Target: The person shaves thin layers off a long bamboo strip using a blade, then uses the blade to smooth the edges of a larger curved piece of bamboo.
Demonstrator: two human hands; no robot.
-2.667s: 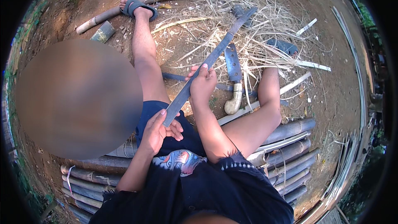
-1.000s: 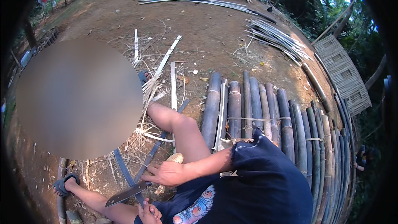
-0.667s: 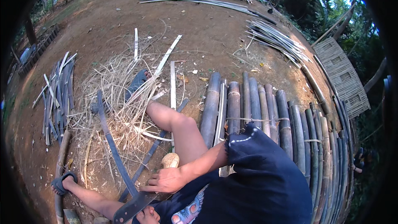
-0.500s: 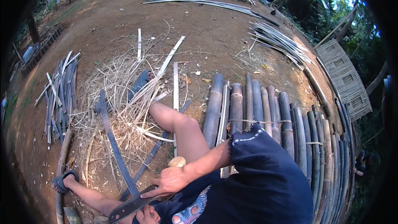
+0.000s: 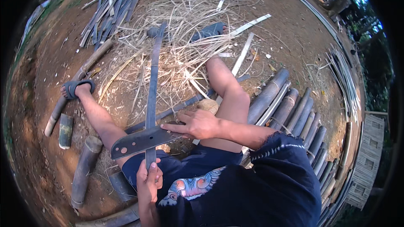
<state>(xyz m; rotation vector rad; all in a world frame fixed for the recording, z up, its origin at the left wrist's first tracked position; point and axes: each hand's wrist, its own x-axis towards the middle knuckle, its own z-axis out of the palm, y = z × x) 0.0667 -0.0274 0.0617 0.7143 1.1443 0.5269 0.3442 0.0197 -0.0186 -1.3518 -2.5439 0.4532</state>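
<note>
In the head view, the right hand (image 5: 197,124) now holds the broad-bladed chopping knife (image 5: 141,139), which a few seconds earlier lay on the ground while both hands were on the split bamboo strip (image 5: 152,88). Its fingers are closed about the pale wooden handle (image 5: 208,106), the index finger stretched along the blade. The left hand (image 5: 149,180) grips the strip's near end, thumb along it and fingers curled round. The strip runs from there to the far side, its far end over the pile of shavings (image 5: 185,50). The blade, pointing left, crosses above the strip just beyond the left hand; I cannot tell whether its edge bites. The work has thus gone from handling the strip to bringing the blade to it. Bamboo poles (image 5: 269,94) lie at right, a stack of slats (image 5: 113,12) at far left.
</note>
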